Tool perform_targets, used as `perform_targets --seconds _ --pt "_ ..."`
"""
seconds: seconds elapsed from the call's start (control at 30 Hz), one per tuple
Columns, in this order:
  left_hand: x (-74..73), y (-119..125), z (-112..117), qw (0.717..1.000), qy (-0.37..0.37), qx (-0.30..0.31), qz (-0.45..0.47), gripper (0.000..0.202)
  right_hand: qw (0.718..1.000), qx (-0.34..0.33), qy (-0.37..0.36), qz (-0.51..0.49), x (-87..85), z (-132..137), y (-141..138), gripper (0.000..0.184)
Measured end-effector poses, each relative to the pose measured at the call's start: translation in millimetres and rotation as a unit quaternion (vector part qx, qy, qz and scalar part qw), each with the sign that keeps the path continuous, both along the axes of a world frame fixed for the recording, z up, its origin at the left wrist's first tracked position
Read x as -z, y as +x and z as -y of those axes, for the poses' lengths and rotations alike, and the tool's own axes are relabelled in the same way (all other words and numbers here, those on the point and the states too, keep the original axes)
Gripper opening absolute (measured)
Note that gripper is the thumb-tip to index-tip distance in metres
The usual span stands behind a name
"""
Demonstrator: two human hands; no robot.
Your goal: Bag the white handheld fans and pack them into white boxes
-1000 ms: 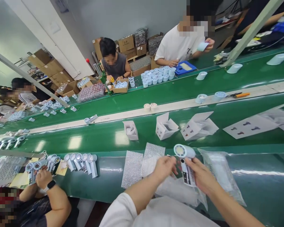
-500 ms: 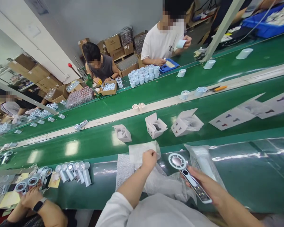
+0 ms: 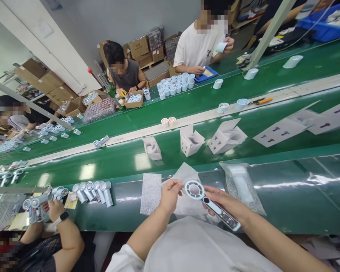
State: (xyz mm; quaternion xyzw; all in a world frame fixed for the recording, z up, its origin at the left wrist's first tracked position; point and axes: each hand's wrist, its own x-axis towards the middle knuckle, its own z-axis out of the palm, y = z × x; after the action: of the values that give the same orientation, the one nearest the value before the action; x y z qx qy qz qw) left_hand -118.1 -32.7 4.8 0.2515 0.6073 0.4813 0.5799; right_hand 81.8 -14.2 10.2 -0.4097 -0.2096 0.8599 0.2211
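Note:
A light-blue handheld fan (image 3: pixel 221 213) with a round ringed head and a dark glossy strip along its handle is gripped in my right hand (image 3: pixel 225 200). It lies tilted, its head towards my left hand (image 3: pixel 170 194). The fingers of that hand are pinched at the edge of a translucent plastic bag (image 3: pixel 185 173), close to the fan's head. The bag lies behind and under the fan. Left of it is a flat bubble-wrap pouch (image 3: pixel 150 192). To the right sits another bubble-wrap pouch (image 3: pixel 240 185) with a light-blue thing inside.
Open white boxes (image 3: pixel 191 141) stand on the green conveyor belt (image 3: pixel 124 160) ahead. Several light-blue fans (image 3: pixel 93 192) lie left on the bench, beside a co-worker's hands (image 3: pixel 55 209). Across the belt, people work near rows of light-blue cups (image 3: pixel 175 87). Orange-handled pliers (image 3: pixel 262 101) rest on the divider.
My right hand has brought the fan left and slightly up, so its head is now beside my left hand. The left hand has moved a little down and left, and the bag has shifted.

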Motion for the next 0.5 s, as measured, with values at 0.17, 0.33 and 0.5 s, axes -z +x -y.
perform_targets --seconds 0.17,0.33,0.5 --pt "-2.7 13.5 12.9 0.996 0.068 -0.051 0.033 0.024 0.999 0.022 -0.018 0.031 -0.3 13.5 1.6 0.046" --pt "-8.2 4.0 39.3 0.944 0.242 0.121 -0.19 0.018 0.996 0.039 0.005 0.075 -9.6 25.5 2.1 0.048" --pt "-2.7 11.3 40.1 0.947 0.219 0.09 -0.216 0.016 0.984 0.056 0.084 0.148 -28.5 40.2 -7.4 0.049"
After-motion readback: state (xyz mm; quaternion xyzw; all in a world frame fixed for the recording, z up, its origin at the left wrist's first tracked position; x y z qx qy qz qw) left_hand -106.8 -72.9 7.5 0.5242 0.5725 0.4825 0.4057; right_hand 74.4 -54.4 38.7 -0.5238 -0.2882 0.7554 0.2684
